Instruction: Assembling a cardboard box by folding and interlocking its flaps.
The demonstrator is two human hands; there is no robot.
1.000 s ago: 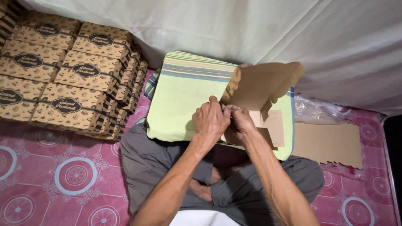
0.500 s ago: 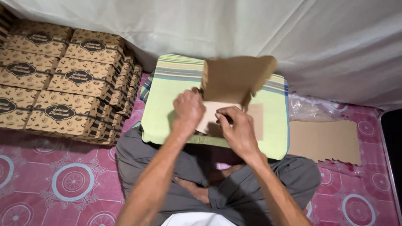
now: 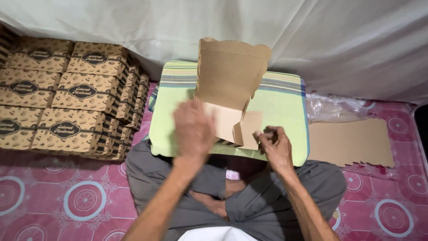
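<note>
**Box blank now stands upright on the cushion**

Head view: the brown cardboard box blank [image 3: 229,89], earlier tilted right, stands upright on the green striped cushion [image 3: 276,107]. The right hand [image 3: 274,147] pinches its lower flap; the left hand [image 3: 194,129], blurred, has lifted off, fingers loose.

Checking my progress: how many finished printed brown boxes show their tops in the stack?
7 printed brown cardboard boxes show tops: back row two, middle two, front two, one cut off at far left. More lie hidden underneath.
</note>
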